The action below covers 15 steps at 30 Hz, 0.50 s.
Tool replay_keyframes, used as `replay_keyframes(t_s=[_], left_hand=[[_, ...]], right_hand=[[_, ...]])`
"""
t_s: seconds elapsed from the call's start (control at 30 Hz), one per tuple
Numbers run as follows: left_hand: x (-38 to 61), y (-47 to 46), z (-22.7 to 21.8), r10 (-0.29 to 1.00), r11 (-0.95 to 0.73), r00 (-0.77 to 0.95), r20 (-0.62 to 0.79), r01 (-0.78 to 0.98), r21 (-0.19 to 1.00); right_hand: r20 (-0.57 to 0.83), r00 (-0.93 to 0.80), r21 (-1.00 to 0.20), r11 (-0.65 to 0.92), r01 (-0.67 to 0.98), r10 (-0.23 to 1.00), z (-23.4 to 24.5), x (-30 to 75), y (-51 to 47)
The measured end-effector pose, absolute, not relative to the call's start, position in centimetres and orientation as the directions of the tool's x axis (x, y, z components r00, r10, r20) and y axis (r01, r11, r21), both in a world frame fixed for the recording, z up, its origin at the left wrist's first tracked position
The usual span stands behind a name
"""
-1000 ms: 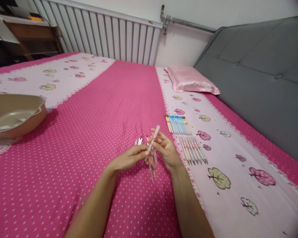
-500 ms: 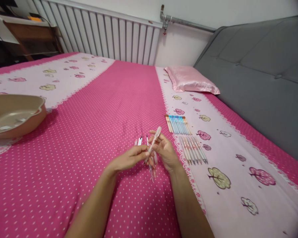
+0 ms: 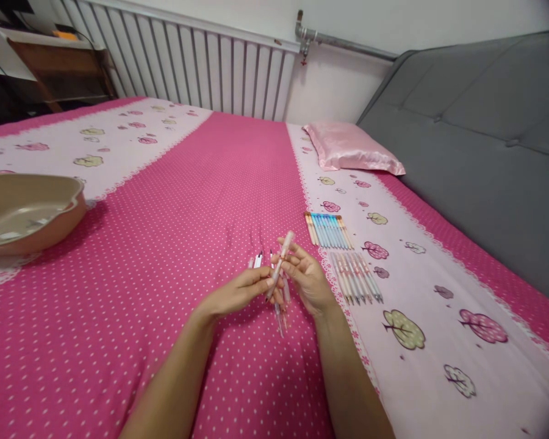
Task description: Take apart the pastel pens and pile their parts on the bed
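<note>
Between my two hands a pale pink pen [image 3: 282,259] is held at a slant, its upper end tipped up and away to the right. The fingers of my left hand [image 3: 240,291] pinch its lower end. Higher up the barrel, my right hand [image 3: 305,279] grips it with thumb and fingers. Under and behind the hands, several loose pen parts [image 3: 258,260] lie on the bed, partly hidden. To the right lies a row of pale pink and grey pens [image 3: 355,277]. Just beyond it sits a row of blue and orange pens [image 3: 328,231].
A tan and pink basin [image 3: 50,228] with small white pieces inside rests at the left. The bed wears a pink dotted sheet [image 3: 155,256]. A pink satin pillow [image 3: 351,146] lies by the grey headboard [image 3: 476,116]; a white radiator [image 3: 196,64] lines the wall.
The pink pen has turned slightly in my fingers, and its upper end has shifted a little to the left. Both hands stay in nearly the same place.
</note>
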<state>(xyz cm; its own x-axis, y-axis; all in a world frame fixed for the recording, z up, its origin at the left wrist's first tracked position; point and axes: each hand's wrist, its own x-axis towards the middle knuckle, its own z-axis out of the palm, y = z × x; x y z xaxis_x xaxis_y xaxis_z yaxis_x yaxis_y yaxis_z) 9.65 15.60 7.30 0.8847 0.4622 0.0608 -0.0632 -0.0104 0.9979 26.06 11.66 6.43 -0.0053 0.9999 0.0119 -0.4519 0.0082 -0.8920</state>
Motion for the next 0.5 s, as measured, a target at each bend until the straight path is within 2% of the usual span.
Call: replay_keyframes(t_s=[0.5], left_hand=[[9.64,15.55,7.47,0.455,-0.049,0.89,0.037,-0.016,0.999]], right_hand=[[0.043,0.011,-0.887,0.043,-0.459,0.999,6.43,25.61,11.71]])
